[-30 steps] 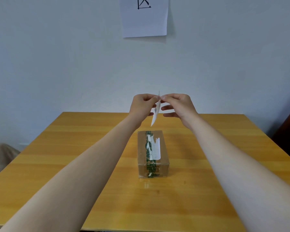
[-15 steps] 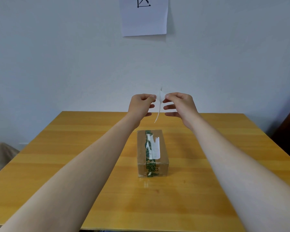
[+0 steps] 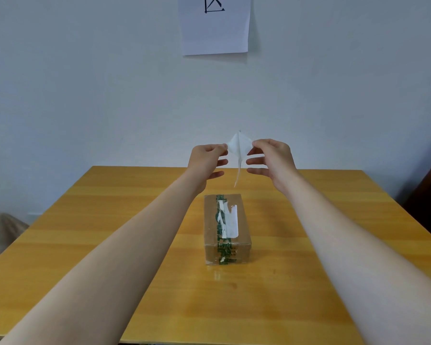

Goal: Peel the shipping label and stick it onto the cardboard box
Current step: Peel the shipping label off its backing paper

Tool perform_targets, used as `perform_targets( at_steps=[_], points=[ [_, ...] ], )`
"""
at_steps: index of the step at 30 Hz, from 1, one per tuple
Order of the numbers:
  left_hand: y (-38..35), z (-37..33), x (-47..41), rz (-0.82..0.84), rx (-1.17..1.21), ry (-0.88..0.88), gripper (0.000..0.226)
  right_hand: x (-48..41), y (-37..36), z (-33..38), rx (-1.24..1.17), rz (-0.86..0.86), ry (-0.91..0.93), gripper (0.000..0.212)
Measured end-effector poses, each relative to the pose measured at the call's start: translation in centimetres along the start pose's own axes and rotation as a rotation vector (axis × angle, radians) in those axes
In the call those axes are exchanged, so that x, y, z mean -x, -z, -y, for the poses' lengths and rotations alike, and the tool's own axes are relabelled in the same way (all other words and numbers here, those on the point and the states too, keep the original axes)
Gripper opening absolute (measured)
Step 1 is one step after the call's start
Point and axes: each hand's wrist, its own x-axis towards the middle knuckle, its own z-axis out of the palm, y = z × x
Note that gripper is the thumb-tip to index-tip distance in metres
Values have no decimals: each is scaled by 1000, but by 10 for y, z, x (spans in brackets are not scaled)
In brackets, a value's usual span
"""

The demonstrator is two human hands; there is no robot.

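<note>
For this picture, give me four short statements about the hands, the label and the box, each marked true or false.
1. The left hand and the right hand both pinch the shipping label in the air. True.
2. The label lies flat on the cardboard box. False: it hangs above the box, apart from it.
3. The box stands on the wooden table. True.
4. The box top is bare cardboard. False: green printed tape and a white patch run along it.

The cardboard box [image 3: 227,229] sits mid-table [image 3: 85,245], with the label [image 3: 237,148] above its far end, between both hands.
</note>
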Motion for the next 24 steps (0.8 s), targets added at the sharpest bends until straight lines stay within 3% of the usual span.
perform_targets(
  at_steps=[8,13,24],
  points=[
    [4,2,1,-2,37,38,27,-2,1,-1,-34,-39,-27,21],
    [7,1,2,46,233,138,26,-3,2,-3,-77,-49,-48,22],
    [12,0,2,35,263,159,28,-6,7,-3,-161,-84,-81,24]
  ],
)
